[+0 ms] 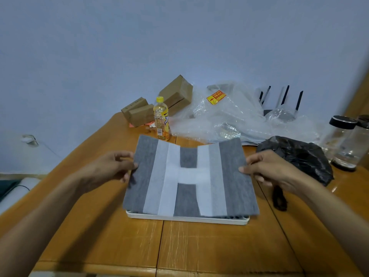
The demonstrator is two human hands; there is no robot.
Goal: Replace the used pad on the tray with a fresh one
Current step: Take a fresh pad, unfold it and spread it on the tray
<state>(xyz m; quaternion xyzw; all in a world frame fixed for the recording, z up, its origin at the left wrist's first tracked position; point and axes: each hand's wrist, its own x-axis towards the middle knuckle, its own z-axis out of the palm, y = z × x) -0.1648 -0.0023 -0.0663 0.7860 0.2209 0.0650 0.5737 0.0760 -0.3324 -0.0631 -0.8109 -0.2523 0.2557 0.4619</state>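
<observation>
A grey felt pad (231,176) with lighter stripes and a white H shape is held flat a little above a white tray (187,219). Only the tray's front rim shows; the pad hides the rest of it. My left hand (113,168) pinches the pad's left edge. My right hand (265,168) pinches its right edge. The pad's far edge sags slightly in the middle.
On the wooden table (119,236) behind the tray stand a yellow-capped bottle (161,118), cardboard boxes (157,104) and a heap of bubble wrap (229,116). A black plastic bag (297,156) and glass jars (343,144) sit at the right.
</observation>
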